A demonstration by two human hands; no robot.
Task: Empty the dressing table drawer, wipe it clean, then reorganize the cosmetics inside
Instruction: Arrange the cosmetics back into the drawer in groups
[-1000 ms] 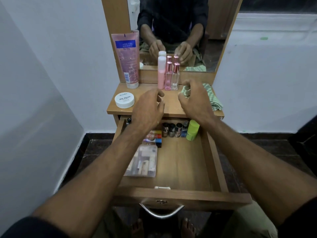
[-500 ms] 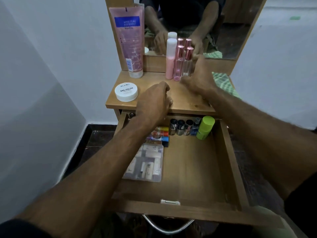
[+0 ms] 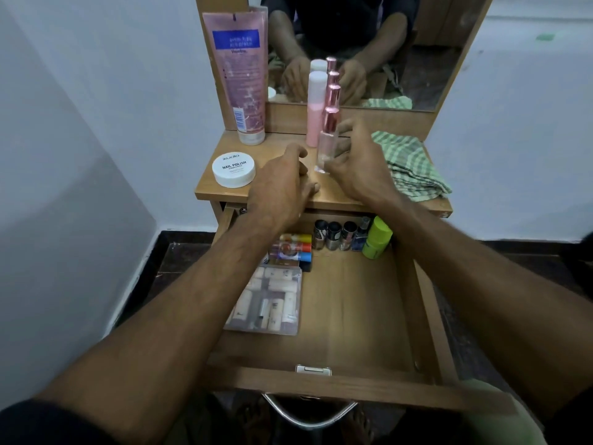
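Observation:
The wooden drawer (image 3: pixel 414 303) is pulled open below the dressing table top (image 3: pixel 276 146). Inside lie a clear case of small cosmetics (image 3: pixel 268 300), coloured tubes (image 3: pixel 293 247), several dark nail polish bottles (image 3: pixel 335 234) and a green bottle (image 3: pixel 377 237). My right hand (image 3: pixel 356 162) grips a clear bottle with a rose-gold cap (image 3: pixel 329 139), lifted and tilted just above the tabletop. My left hand (image 3: pixel 282 187) hovers over the table's front edge, fingers loosely curled, holding nothing. A pink-and-white bottle (image 3: pixel 316 107) and another rose-gold capped bottle (image 3: pixel 333 93) stand behind.
A tall pink tube (image 3: pixel 240 75) leans at the back left against the mirror frame. A white nail polish remover tub (image 3: pixel 234 170) sits front left. A green checked cloth (image 3: pixel 410 167) lies at the right. White walls close in on both sides.
My right hand reached to the bottles at the back, took hold of one rose-gold capped bottle and drew it forward. My left hand stayed near the table's front edge.

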